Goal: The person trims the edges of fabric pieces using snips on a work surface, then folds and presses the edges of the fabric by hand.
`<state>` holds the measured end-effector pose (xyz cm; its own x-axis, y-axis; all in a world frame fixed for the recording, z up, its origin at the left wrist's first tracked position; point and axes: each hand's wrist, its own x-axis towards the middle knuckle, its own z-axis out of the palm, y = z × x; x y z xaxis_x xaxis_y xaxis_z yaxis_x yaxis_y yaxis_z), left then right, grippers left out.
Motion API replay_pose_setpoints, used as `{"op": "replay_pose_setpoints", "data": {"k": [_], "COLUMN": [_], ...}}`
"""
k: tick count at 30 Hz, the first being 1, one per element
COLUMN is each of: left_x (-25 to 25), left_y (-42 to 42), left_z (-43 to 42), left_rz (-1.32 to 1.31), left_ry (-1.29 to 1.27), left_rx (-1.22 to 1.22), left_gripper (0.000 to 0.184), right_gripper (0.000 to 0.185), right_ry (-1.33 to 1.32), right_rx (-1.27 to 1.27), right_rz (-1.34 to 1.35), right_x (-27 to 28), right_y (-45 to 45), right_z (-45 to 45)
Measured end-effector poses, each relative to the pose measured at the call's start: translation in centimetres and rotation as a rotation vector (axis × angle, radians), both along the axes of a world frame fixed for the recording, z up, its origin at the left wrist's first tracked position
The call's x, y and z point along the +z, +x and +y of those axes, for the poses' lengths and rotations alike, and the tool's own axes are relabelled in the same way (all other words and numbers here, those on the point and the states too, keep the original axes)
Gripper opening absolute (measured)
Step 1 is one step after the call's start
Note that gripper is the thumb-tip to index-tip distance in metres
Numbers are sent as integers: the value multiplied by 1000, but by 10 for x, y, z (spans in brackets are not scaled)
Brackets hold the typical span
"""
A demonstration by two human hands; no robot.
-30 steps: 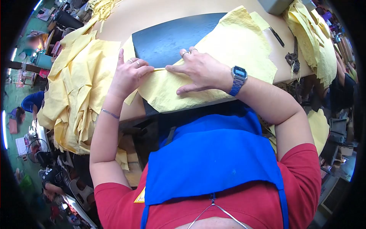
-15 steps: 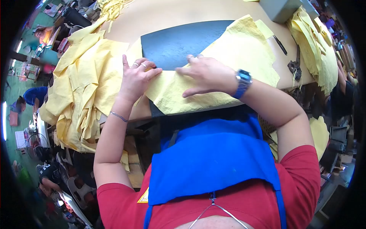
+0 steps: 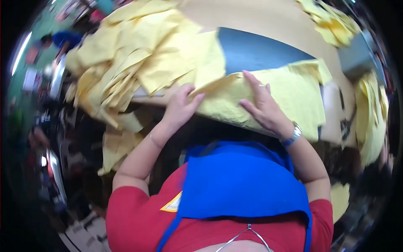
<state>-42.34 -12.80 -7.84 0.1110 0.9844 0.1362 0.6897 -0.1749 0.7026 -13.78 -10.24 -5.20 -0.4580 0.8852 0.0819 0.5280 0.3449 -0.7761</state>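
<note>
A pale yellow sheet [image 3: 289, 96], resembling thin leather or cloth, lies over a dark board [image 3: 260, 50] and reaches the table's near edge. My left hand [image 3: 183, 106] has its fingers closed on the sheet's left end, where the edge is lifted and curls. Flat on the middle of the sheet rests my right hand [image 3: 266, 105], thumb held away from the fingers. Part of the board is covered by the sheet.
Left of the board a heap of yellow sheets [image 3: 147, 46] hangs over the table edge. To the right are a black pen [image 3: 341, 98], a dark tool [image 3: 346, 127], a grey box [image 3: 359, 54] and hanging yellow sheets [image 3: 367, 113]. A person in blue [image 3: 67, 38] is at far left.
The view has turned, shifting the table contents. My left hand has moved from the board's edge to the sheet's left end, now lifted. My right hand has flattened on the sheet.
</note>
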Motion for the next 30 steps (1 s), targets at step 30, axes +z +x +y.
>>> {"op": "replay_pose_setpoints", "data": {"k": [30], "left_x": [46], "left_y": [-376], "left_z": [-186], "left_rz": [-416], "left_ry": [99], "left_rx": [618], "left_gripper": [45], "right_gripper": [43], "right_ry": [269], "right_rx": [-169], "right_rz": [-101], "right_x": [-40], "right_y": [57], "right_z": [76]}}
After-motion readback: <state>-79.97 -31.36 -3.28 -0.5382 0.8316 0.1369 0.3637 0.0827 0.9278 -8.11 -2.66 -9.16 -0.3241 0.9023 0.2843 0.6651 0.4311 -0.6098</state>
